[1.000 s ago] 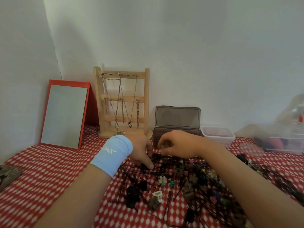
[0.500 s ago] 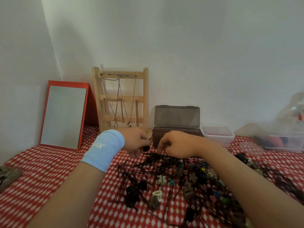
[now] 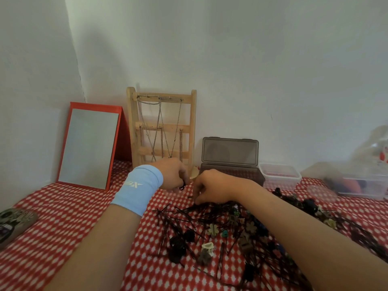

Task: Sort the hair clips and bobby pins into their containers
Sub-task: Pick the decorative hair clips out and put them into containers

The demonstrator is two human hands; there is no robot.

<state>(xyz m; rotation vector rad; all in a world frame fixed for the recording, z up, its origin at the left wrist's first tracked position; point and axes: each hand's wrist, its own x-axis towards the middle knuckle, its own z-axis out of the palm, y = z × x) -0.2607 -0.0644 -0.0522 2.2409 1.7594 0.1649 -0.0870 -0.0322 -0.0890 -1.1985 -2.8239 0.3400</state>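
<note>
Pinching 1 dark clip (image 3: 181, 187), my left hand (image 3: 171, 175) hangs near the grey box (image 3: 230, 153). My right hand (image 3: 212, 186) curls onto the bobby pins (image 3: 189, 213) heaped below, its hold hidden. I'd lift few pins, aligned, not a tangle. I count 2 open containers with the clear tub (image 3: 280, 175); pins beyond counting.

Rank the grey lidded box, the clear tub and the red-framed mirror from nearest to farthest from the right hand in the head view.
1. Grey lidded box, just behind the right hand.
2. Clear tub, further right.
3. Red-framed mirror, far left by the wall.
</note>
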